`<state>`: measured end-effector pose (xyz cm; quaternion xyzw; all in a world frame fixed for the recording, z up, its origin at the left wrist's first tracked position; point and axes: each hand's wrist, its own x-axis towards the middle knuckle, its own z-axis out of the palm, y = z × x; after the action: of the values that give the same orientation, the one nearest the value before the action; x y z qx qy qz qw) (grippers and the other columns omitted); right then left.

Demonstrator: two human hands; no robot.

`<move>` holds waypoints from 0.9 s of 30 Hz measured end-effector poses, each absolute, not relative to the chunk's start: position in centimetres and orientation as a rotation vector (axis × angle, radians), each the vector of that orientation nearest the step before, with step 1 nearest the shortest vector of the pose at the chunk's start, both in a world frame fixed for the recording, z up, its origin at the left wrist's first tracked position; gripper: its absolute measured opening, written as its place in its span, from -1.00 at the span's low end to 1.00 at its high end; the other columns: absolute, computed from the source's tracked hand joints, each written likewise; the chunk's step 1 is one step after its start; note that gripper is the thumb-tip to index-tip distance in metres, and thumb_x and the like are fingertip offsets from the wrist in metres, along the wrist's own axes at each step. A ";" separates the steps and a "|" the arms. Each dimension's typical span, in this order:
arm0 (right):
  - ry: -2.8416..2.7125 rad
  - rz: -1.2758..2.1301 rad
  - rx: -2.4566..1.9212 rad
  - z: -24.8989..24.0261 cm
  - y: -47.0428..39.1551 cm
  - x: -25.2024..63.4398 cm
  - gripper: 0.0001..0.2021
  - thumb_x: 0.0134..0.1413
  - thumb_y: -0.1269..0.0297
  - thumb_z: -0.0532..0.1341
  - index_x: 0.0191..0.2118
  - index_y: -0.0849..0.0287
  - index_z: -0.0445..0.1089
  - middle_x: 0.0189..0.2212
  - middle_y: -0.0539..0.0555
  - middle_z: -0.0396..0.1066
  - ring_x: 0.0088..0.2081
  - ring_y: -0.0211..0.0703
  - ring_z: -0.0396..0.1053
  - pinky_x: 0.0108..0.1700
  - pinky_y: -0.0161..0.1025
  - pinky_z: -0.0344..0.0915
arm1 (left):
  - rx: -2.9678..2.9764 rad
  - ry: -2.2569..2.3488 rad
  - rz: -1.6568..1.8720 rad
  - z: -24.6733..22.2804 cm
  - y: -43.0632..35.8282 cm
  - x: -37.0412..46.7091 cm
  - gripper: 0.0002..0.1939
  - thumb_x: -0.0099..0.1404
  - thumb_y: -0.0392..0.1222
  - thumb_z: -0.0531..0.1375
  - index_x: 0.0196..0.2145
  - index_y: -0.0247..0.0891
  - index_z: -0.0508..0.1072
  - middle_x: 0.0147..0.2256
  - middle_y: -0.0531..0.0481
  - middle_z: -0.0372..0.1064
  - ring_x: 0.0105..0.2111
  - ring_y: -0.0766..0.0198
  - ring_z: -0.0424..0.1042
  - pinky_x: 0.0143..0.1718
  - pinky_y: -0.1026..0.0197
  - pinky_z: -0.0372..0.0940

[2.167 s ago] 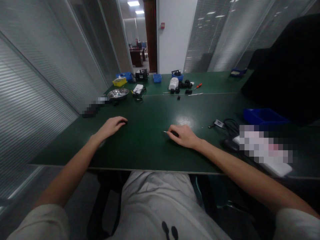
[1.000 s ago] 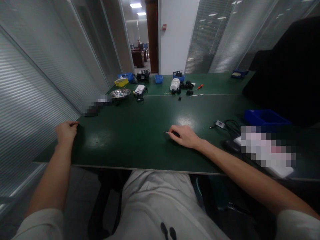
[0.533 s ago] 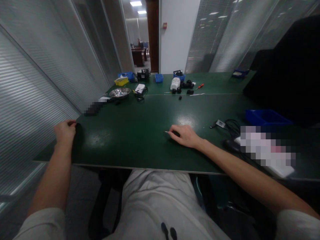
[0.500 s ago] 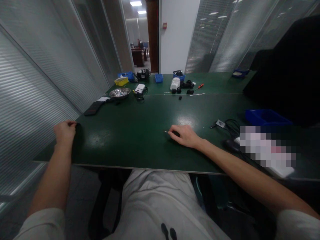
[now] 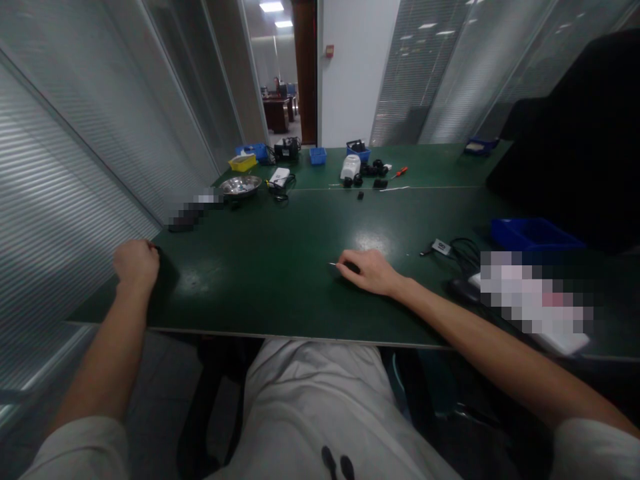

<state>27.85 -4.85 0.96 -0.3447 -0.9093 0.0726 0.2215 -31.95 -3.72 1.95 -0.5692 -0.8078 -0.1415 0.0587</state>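
Observation:
My left hand is closed at the left side of the green table. A small bit of something dark shows at its fingertips, too little to name. In front of my body, my right hand rests on the table with thumb and index finger pinched together. Out of that pinch, pointing left, sticks a thin silvery tip. The rest of this slim object is hidden by the fingers, so its kind does not show.
Right of my right arm lie a labelled cable, a blue tray and a partly blurred white object. Farther back are a metal bowl, a yellow tray, a small blue basket and an orange-handled screwdriver.
My left hand has shifted slightly to the right and turned, showing more of its back. My right hand keeps its place and its pinch on the thin silvery object.

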 end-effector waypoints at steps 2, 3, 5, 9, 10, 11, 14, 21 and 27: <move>-2.514 0.200 -0.956 1.0 -4.9 27.8 -0.72 0.47 0.08 0.08 -0.15 0.14 0.41 -0.34 0.03 0.51 -0.41 -0.22 0.37 -0.32 -0.25 0.09 | -1.590 -2.363 -0.241 1.6 -3.5 -32.1 -0.46 0.47 -0.04 0.01 -0.08 -0.64 0.56 -0.30 -0.22 0.31 -0.33 0.12 0.14 -0.25 0.20 -0.03; -2.515 0.201 -0.955 1.0 -4.9 27.8 -0.73 0.47 0.09 0.08 -0.15 0.14 0.41 -0.34 0.03 0.51 -0.41 -0.23 0.37 -0.32 -0.25 0.09 | -1.522 -2.325 -0.179 1.4 -3.4 -32.1 -0.46 0.48 -0.01 0.01 -0.07 -0.61 0.56 -0.25 -0.24 0.33 -0.32 0.12 0.15 -0.27 0.22 -0.04; -2.512 0.203 -0.950 0.9 -4.8 27.9 -0.74 0.46 0.10 0.08 -0.15 0.14 0.41 -0.34 0.03 0.52 -0.41 -0.23 0.37 -0.32 -0.25 0.09 | -1.503 -2.322 -0.181 1.1 -3.3 -32.2 -0.47 0.49 0.00 0.01 -0.04 -0.57 0.54 -0.21 -0.23 0.35 -0.32 0.15 0.15 -0.30 0.24 -0.06; -2.506 0.212 -0.938 0.7 -4.7 27.9 -0.75 0.46 0.10 0.09 -0.15 0.14 0.41 -0.32 0.04 0.52 -0.40 -0.22 0.38 -0.30 -0.24 0.09 | -1.430 -2.443 -0.346 0.8 -3.0 -32.6 -0.59 0.48 -0.04 0.08 -0.07 -0.48 0.53 -0.33 -0.08 0.33 -0.38 0.21 0.13 -0.31 0.28 -0.05; -2.505 0.214 -0.938 0.6 -4.7 27.9 -0.75 0.46 0.10 0.09 -0.14 0.14 0.41 -0.31 0.04 0.53 -0.39 -0.22 0.39 -0.30 -0.24 0.10 | -1.439 -2.457 -0.397 0.8 -2.9 -32.8 -0.62 0.47 -0.06 0.11 -0.06 -0.46 0.53 -0.35 -0.05 0.32 -0.38 0.21 0.14 -0.29 0.29 -0.04; -2.506 0.216 -0.939 0.6 -4.7 27.9 -0.75 0.46 0.10 0.09 -0.14 0.14 0.41 -0.31 0.04 0.53 -0.39 -0.21 0.39 -0.30 -0.24 0.10 | -1.456 -2.465 -0.443 0.8 -2.8 -33.0 -0.65 0.45 -0.09 0.14 -0.05 -0.45 0.54 -0.38 -0.03 0.31 -0.37 0.21 0.15 -0.28 0.30 -0.03; -2.512 0.219 -0.942 0.6 -4.6 27.9 -0.74 0.46 0.09 0.08 -0.14 0.13 0.41 -0.32 0.04 0.52 -0.39 -0.21 0.39 -0.31 -0.24 0.09 | -1.468 -2.514 -0.544 0.7 -2.4 -33.7 -0.72 0.41 -0.16 0.19 -0.07 -0.41 0.57 -0.44 0.00 0.27 -0.36 0.20 0.17 -0.27 0.31 -0.04; -2.518 0.227 -0.942 0.7 -4.6 28.0 -0.72 0.47 0.09 0.07 -0.15 0.15 0.41 -0.33 0.04 0.51 -0.40 -0.22 0.36 -0.31 -0.25 0.08 | -1.320 -2.648 -0.866 0.3 -2.1 -34.3 -0.82 0.33 -0.21 0.32 -0.17 -0.36 0.60 -0.54 0.12 0.30 -0.42 0.30 0.26 -0.30 0.35 0.04; -2.522 0.215 -0.947 0.7 -4.6 28.0 -0.72 0.47 0.08 0.08 -0.15 0.15 0.41 -0.33 0.05 0.51 -0.41 -0.23 0.36 -0.31 -0.25 0.08 | -1.120 -2.795 -1.006 0.8 -1.9 -34.6 -0.85 0.25 -0.19 0.39 -0.25 -0.30 0.60 -0.66 0.22 0.24 -0.50 0.33 0.24 -0.37 0.37 0.06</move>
<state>27.99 -4.63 0.71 -0.3420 -0.9108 0.0775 0.2180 -34.57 -1.88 0.79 -0.3527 -0.8803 -0.3167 -0.0164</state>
